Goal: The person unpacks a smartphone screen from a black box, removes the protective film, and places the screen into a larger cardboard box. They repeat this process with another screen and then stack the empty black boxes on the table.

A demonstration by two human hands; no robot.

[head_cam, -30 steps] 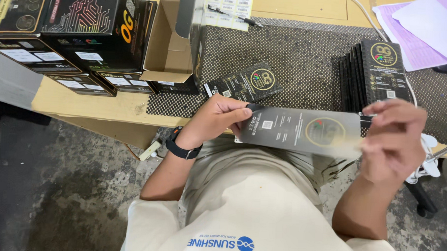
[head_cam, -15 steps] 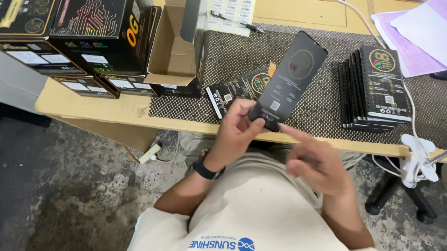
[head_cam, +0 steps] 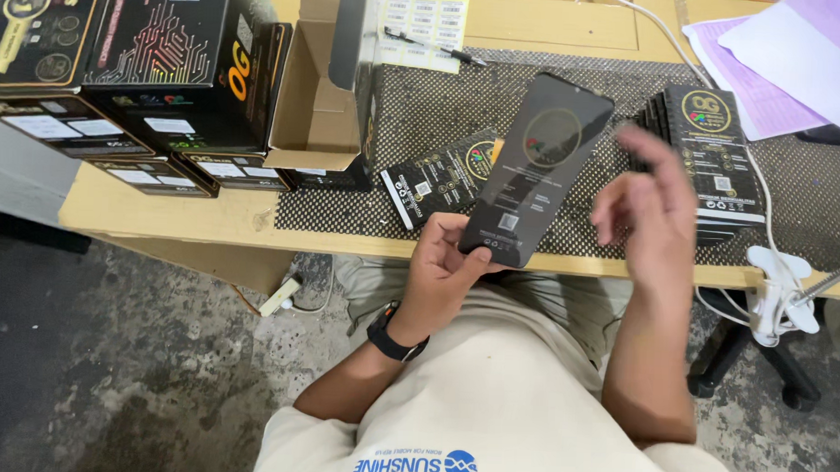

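Note:
My left hand (head_cam: 449,265) grips the lower end of a black phone screen panel (head_cam: 537,166) with a round coloured sticker, holding it tilted up over the table's front edge. My right hand (head_cam: 646,211) hovers to the right of the panel, blurred, fingers spread and holding nothing. A flat black packet with gold print (head_cam: 441,179) lies on the dotted mat (head_cam: 574,92) just left of the panel. A stack of the same black packets (head_cam: 706,162) stands behind my right hand.
Black printed cartons (head_cam: 138,59) and an open cardboard box (head_cam: 318,93) fill the table's left end. A label sheet and pen (head_cam: 427,27) lie at the back, purple papers (head_cam: 780,62) at the right. A white cable and clamp (head_cam: 781,286) hang off the right front edge.
The panel went from held flat between both hands to held upright by my left hand alone. My right hand let go and rose to the right of it.

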